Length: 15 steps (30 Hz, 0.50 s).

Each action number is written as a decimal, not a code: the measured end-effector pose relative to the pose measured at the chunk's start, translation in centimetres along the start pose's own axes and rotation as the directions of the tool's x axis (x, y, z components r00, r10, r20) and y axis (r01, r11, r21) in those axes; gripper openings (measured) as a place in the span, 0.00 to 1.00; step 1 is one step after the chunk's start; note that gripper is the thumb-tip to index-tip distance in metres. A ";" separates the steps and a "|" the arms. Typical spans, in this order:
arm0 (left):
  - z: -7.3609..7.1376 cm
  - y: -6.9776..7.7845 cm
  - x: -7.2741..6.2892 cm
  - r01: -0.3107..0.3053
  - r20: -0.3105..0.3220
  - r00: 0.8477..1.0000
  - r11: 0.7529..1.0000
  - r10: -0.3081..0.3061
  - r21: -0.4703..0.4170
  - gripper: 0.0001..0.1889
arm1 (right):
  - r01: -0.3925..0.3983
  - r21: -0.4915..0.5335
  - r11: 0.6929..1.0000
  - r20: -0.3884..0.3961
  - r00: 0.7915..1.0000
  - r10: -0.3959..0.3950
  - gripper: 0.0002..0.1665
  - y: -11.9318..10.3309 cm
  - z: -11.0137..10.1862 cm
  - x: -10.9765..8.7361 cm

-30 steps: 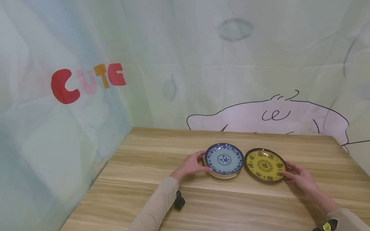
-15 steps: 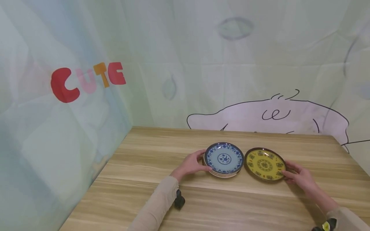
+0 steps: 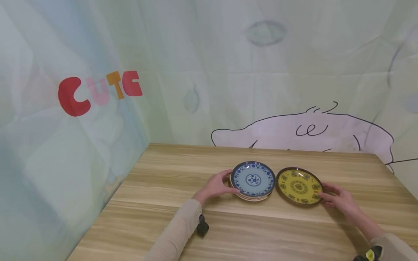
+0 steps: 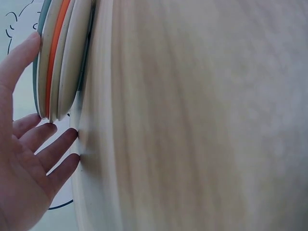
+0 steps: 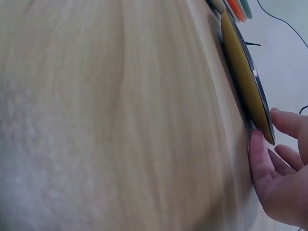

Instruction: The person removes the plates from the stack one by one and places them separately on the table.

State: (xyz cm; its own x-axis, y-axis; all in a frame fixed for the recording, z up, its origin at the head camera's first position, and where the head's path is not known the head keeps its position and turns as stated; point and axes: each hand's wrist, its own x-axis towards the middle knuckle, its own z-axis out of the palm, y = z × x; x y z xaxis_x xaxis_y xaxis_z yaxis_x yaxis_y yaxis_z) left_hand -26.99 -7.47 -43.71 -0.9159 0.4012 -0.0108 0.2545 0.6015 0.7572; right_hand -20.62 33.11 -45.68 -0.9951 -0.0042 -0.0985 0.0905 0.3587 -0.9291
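Observation:
In the head view a stack of several plates sits on the wooden table, topped by a blue-and-white plate (image 3: 253, 179). My left hand (image 3: 215, 186) touches the stack's left side, thumb near the front rim. The left wrist view shows that hand's fingers (image 4: 57, 149) spread and nearly straight against the stack, where an orange rim (image 4: 55, 57) lies among cream ones. Just right of the stack is a yellow plate (image 3: 299, 187) with a dark rim. My right hand (image 3: 339, 199) pinches its right edge, thumb above and a finger beneath, as the right wrist view shows (image 5: 284, 159).
The wood-grain table (image 3: 183, 166) reaches back to a pale fabric backdrop (image 3: 212, 72) with a cartoon drawing. Red, pink and orange letters (image 3: 73, 96) mark the backdrop on the left. Black straps with small devices (image 3: 202, 225) are on both wrists.

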 end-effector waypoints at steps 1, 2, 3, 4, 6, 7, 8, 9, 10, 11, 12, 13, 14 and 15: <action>0.0 0.0 0.0 0.001 0.000 1.000 1.000 -0.001 0.003 0.44 | 0.002 -0.009 1.000 -0.001 1.000 -0.002 0.42 -0.1 -0.1 0.0; 0.0 0.0 0.0 0.002 -0.001 1.000 1.000 -0.002 0.004 0.44 | 0.002 -0.019 1.000 -0.005 1.000 -0.002 0.42 -0.1 -0.2 0.0; 0.0 0.1 -0.1 0.004 0.000 1.000 1.000 -0.004 0.007 0.44 | 0.002 -0.033 0.999 -0.008 1.000 -0.002 0.42 -0.3 -0.3 0.0; 0.0 0.1 -0.1 0.004 -0.001 1.000 1.000 -0.004 0.010 0.45 | 0.001 -0.049 0.999 -0.009 1.000 -0.002 0.42 -0.4 -0.4 0.0; -0.1 0.1 -0.1 0.003 -0.001 1.000 1.000 -0.003 0.011 0.45 | 0.004 -0.079 0.997 -0.008 1.000 -0.005 0.42 -0.8 -0.6 0.0; -0.1 0.1 -0.1 0.002 -0.001 1.000 1.000 -0.002 0.012 0.45 | 0.009 -0.093 0.996 -0.007 1.000 -0.010 0.42 -1.0 -0.7 0.0; -0.1 0.1 -0.1 0.002 -0.001 1.000 1.000 -0.002 0.013 0.45 | 0.011 -0.110 0.994 -0.004 1.000 -0.012 0.42 -1.3 -0.7 0.0; -0.1 0.1 -0.1 0.002 -0.001 1.000 1.000 -0.002 0.013 0.45 | 0.019 -0.126 0.992 0.002 1.000 -0.019 0.41 -1.5 -0.7 0.0; -0.1 0.1 0.0 0.000 -0.002 1.000 1.000 0.000 0.013 0.45 | 0.027 -0.148 0.989 0.003 1.000 -0.027 0.41 -1.7 -0.8 0.1; -0.1 0.1 0.0 -0.002 -0.002 1.000 1.000 0.002 0.013 0.44 | 0.036 -0.174 0.984 0.001 0.999 -0.037 0.41 -2.0 -0.8 0.1; -0.1 0.1 0.0 -0.001 -0.002 1.000 1.000 0.001 0.012 0.44 | 0.042 -0.206 0.978 0.001 0.999 -0.043 0.41 -2.2 -0.7 0.2; -0.1 0.1 0.0 -0.001 -0.001 1.000 1.000 0.001 0.010 0.44 | 0.046 -0.233 0.971 -0.003 0.999 -0.048 0.41 -2.4 -0.7 0.3; -0.1 0.1 0.0 0.001 0.000 1.000 1.000 -0.001 0.010 0.44 | 0.049 -0.267 0.962 -0.009 0.999 -0.054 0.41 -2.6 -0.7 0.4; -0.1 0.1 0.0 0.002 0.002 1.000 1.000 -0.002 0.011 0.44 | 0.055 -0.299 0.953 -0.013 0.998 -0.062 0.41 -2.8 -0.7 0.5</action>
State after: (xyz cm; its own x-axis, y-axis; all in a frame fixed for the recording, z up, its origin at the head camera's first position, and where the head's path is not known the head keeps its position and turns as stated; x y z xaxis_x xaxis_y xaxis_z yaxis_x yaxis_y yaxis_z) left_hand -26.98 -7.49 -43.59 -0.9158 0.4013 -0.0132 0.2563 0.6095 0.7502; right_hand -21.39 32.72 -42.94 -0.9992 -0.0144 -0.0360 0.0193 0.6203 -0.7841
